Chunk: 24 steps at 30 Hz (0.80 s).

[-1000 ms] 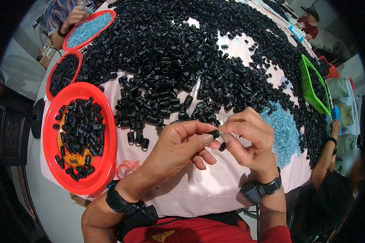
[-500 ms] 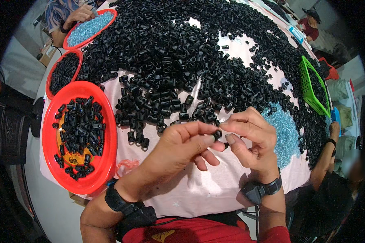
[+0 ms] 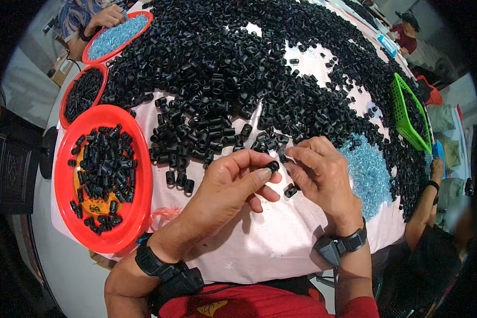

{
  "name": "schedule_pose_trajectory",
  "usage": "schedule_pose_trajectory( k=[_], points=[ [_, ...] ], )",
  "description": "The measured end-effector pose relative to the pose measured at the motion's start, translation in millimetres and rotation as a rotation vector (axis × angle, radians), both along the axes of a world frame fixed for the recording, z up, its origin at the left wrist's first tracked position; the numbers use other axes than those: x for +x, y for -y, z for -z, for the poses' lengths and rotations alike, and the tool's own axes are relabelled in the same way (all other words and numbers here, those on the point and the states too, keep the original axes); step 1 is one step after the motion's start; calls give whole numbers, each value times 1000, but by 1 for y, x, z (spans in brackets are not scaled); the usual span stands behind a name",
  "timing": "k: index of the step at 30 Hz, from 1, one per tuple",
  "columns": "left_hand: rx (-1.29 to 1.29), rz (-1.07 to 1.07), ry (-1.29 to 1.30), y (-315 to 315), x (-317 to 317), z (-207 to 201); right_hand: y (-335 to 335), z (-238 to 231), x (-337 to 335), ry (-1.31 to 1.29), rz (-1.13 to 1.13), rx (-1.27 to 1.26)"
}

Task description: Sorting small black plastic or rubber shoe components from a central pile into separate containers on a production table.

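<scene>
My left hand (image 3: 230,183) pinches a small black plastic fitting (image 3: 273,166) between thumb and forefinger, its round end turned up. Just to the right, my right hand (image 3: 323,177) has thumb and forefinger drawn together beside that fitting. What its fingertips hold, if anything, is too small to make out. Below the fingers another black fitting (image 3: 290,190) lies on the pale pink cloth (image 3: 233,249). Beyond both hands spreads a large heap of the same black fittings (image 3: 212,79). Close to my right wrist is a pile of small clear bluish pieces (image 3: 368,177).
A red oval tray (image 3: 63,185) at the left holds black fittings. Behind it stand a red bowl (image 3: 105,79) of thin black parts and another red tray (image 3: 149,24) of clear pieces, where another person's hand (image 3: 108,17) rests. A green basket (image 3: 403,114) and a co-worker's arm (image 3: 426,196) are at right.
My hands have moved slightly apart, the left one a little left with its fitting. A black fitting near my right fingers now shows on the cloth below them.
</scene>
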<state>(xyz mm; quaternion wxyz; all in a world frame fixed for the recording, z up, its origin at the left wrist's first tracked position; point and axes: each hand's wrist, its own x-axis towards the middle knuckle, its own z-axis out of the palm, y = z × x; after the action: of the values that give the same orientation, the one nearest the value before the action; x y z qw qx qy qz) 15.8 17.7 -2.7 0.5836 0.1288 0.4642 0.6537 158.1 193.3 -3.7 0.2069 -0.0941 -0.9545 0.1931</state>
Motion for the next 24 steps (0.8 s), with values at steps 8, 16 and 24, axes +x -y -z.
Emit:
schedule_pose_trajectory(
  k=[8,16,24],
  points=[
    [45,40,-65,-1,-1,10,-1,6,-3,-55,-9,-40],
    [42,50,-151,-1,0,9,12,-7,0,-132,-72,-447],
    [63,69,-148,-1,0,12,13,-3,1,-124,-123,-556]
  ],
)
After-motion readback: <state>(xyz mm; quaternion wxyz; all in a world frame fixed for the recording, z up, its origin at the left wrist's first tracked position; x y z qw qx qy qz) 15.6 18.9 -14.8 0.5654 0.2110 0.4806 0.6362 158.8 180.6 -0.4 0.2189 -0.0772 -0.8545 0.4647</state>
